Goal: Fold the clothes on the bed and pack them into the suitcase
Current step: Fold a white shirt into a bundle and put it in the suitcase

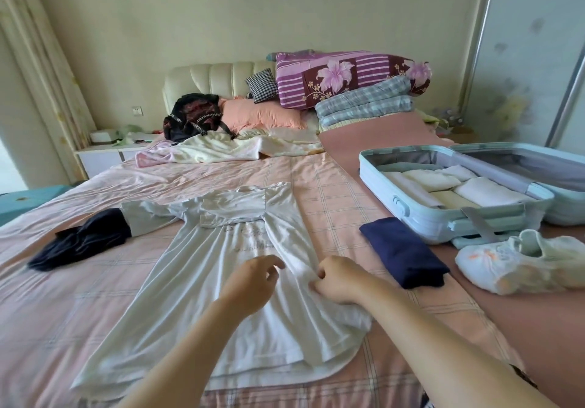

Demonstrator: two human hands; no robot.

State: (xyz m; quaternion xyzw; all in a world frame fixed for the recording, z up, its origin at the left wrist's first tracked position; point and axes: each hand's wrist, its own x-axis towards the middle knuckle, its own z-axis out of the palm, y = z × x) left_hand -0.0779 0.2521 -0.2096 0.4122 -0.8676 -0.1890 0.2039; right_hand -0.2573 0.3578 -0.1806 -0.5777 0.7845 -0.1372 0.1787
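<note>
A white T-shirt (196, 268) lies flat on the pink checked bed (332, 205), its right side folded over the middle. My right hand (340, 279) pinches the folded cloth near the shirt's centre. My left hand (253, 284) hovers just beside it over the shirt, fingers loosely curled and holding nothing. A dark crumpled garment (82, 243) lies by the shirt's left sleeve. A folded navy garment (405, 250) sits to the right. The light blue suitcase (421, 214) lies open at the right, with several folded pale clothes (484, 193) inside.
A white shoe (519, 265) lies in front of the suitcase. A black backpack (193, 116), pillows, a loose pale sheet (231, 147) and stacked quilts (348, 81) sit at the bed's head. A white nightstand (104, 154) stands at the left.
</note>
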